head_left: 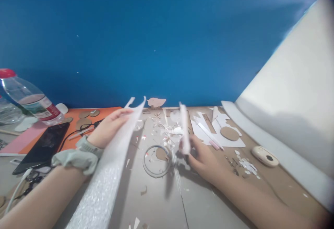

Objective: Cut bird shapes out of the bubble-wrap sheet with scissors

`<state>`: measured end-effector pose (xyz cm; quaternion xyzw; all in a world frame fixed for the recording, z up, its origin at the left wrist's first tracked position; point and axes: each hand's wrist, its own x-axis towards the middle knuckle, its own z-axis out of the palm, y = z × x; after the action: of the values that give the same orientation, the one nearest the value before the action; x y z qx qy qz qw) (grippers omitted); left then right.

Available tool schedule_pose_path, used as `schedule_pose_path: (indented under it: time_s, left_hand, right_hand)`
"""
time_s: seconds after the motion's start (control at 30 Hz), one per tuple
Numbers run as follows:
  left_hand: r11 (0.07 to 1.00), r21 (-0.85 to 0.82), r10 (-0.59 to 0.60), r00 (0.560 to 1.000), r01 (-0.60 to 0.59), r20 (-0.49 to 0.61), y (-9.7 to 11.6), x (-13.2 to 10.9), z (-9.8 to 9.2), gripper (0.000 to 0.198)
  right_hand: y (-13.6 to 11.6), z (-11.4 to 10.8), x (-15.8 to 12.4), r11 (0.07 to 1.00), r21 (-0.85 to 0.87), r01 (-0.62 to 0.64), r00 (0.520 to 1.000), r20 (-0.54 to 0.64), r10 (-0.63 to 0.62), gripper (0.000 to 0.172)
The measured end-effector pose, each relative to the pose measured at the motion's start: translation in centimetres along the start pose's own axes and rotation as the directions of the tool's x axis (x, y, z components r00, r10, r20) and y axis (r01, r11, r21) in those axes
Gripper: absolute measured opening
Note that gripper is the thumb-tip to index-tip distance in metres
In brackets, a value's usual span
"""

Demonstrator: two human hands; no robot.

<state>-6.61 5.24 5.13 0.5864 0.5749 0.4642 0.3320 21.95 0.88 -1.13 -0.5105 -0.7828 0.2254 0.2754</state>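
My left hand [114, 123], with a pale scrunchie and a band at the wrist, grips the upper edge of a long white sheet [104, 183] that looks like packing foam. The sheet hangs toward me, its lower part glossy and crinkled. My right hand [200, 157] is closed around a narrow white piece [184, 128], held upright and blurred; its material is unclear. Between the hands, a clear ring like a roll of tape [144, 164] lies on the grey table, with a bit of brown cardboard [161, 154] inside its outline. Paper scraps are scattered around it.
At left are a water bottle [39, 103], a black phone [43, 147], orange paper [78, 114] and cardboard discs. At right lie a cardboard oval [229, 133], white paper [237, 142], a pen-like cutter [208, 133], a cream rounded device [264, 156] and a large white board [297, 83]. A blue wall [167, 41] stands behind.
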Motion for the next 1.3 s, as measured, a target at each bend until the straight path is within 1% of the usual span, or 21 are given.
schedule_pose_path:
  time_s: [0.03, 0.07, 0.13, 0.17, 0.2, 0.23, 0.27, 0.3, 0.33, 0.4, 0.47, 0.53, 0.63, 0.77, 0.87, 1.0, 1.13, 1.3]
  left_hand:
    - [0.998, 0.061, -0.006, 0.997, 0.001, 0.079, -0.6, -0.3, 0.7, 0.021]
    - [0.996, 0.091, 0.002, 0.992, -0.013, 0.126, -1.3, -0.6, 1.4, 0.023]
    - [0.995, 0.082, 0.051, 0.987, -0.064, 0.151, -2.7, -1.3, 2.8, 0.029]
    - [0.995, 0.042, 0.087, 0.987, -0.093, 0.132, -3.4, -1.6, 3.4, 0.033]
    - [0.996, -0.022, 0.09, 0.986, -0.088, 0.14, -3.9, -1.9, 4.0, 0.042]
    - [0.992, -0.11, 0.077, 0.988, -0.062, 0.136, -4.3, -2.2, 4.5, 0.052]
    - [0.983, -0.183, 0.035, 0.987, -0.006, 0.157, -4.5, -2.4, 4.8, 0.06]
    - [0.969, -0.243, -0.002, 0.989, 0.039, 0.15, -4.6, -2.5, 5.1, 0.065]
    - [0.952, -0.297, -0.033, 0.99, 0.073, 0.136, -4.6, -2.6, 5.3, 0.066]
    - [0.921, -0.371, -0.071, 0.988, 0.117, 0.135, -4.3, -2.7, 5.5, 0.054]
    - [0.913, -0.378, -0.088, 0.979, 0.153, 0.183, -4.0, -2.8, 5.5, 0.04]
    - [0.941, -0.3, -0.085, 0.968, 0.157, 0.238, -4.0, -3.0, 5.6, 0.033]
    - [0.986, -0.145, -0.04, 0.966, 0.079, 0.255, -4.3, -3.2, 5.7, 0.026]
    - [0.998, -0.059, 0.003, 0.969, 0.012, 0.248, -4.7, -3.3, 5.9, 0.024]
    - [1.0, -0.024, -0.004, 0.964, 0.01, 0.265, -4.6, -3.4, 5.9, 0.024]
    - [1.0, -0.024, -0.004, 0.952, 0.012, 0.305, -4.5, -3.4, 5.9, 0.024]
    - [0.999, -0.031, -0.003, 0.963, 0.012, 0.27, -4.6, -3.5, 5.9, 0.025]
    - [0.998, -0.059, -0.006, 0.968, 0.022, 0.251, -4.6, -3.5, 5.8, 0.03]
  right_hand:
    - [-0.1, 0.1, 0.1, 0.997, -0.067, -0.037, 0.999, -0.01, 0.037, 0.018]
    - [-0.2, 0.1, 0.3, 0.989, -0.131, -0.063, 0.998, -0.027, 0.06, 0.018]
    - [-0.3, 0.3, 0.5, 0.971, -0.227, -0.078, 0.996, -0.057, 0.066, 0.02]
    - [-0.3, 0.4, 0.7, 0.962, -0.265, -0.07, 0.996, -0.063, 0.056, 0.02]
    - [-0.2, 0.4, 0.7, 0.952, -0.3, -0.058, 0.997, -0.061, 0.041, 0.019]
    - [-0.2, 0.5, 0.8, 0.942, -0.334, -0.041, 0.998, -0.054, 0.025, 0.019]
    - [-0.1, 0.6, 0.8, 0.93, -0.366, -0.024, 0.999, -0.044, 0.008, 0.018]
    - [0.0, 0.6, 0.8, 0.917, -0.398, -0.005, 0.999, -0.031, -0.008, 0.017]
    - [0.1, 0.7, 0.8, 0.903, -0.43, 0.01, 0.999, -0.024, -0.022, 0.016]
    - [0.1, 0.7, 0.8, 0.872, -0.488, 0.036, 0.999, -0.015, -0.05, 0.015]
    - [0.1, 0.6, 0.8, 0.847, -0.528, 0.064, 0.997, -0.006, -0.079, 0.013]
    - [0.1, 0.6, 0.8, 0.83, -0.55, 0.091, 0.994, 0.007, -0.105, 0.011]
    - [0.2, 0.7, 0.7, 0.822, -0.561, 0.099, 0.994, 0.012, -0.112, 0.012]
    - [0.4, 0.9, 0.5, 0.827, -0.561, 0.043, 0.998, -0.006, -0.055, 0.022]
    - [0.4, 0.9, 0.4, 0.805, -0.592, 0.03, 0.999, -0.011, -0.045, 0.024]
    - [0.3, 0.8, 0.5, 0.767, -0.639, 0.053, 0.996, -0.023, -0.088, 0.025]
    - [0.2, 0.7, 0.5, 0.749, -0.655, 0.101, 0.988, -0.022, -0.153, 0.024]
    - [0.3, 0.8, 0.5, 0.735, -0.669, 0.11, 0.983, -0.037, -0.181, 0.025]
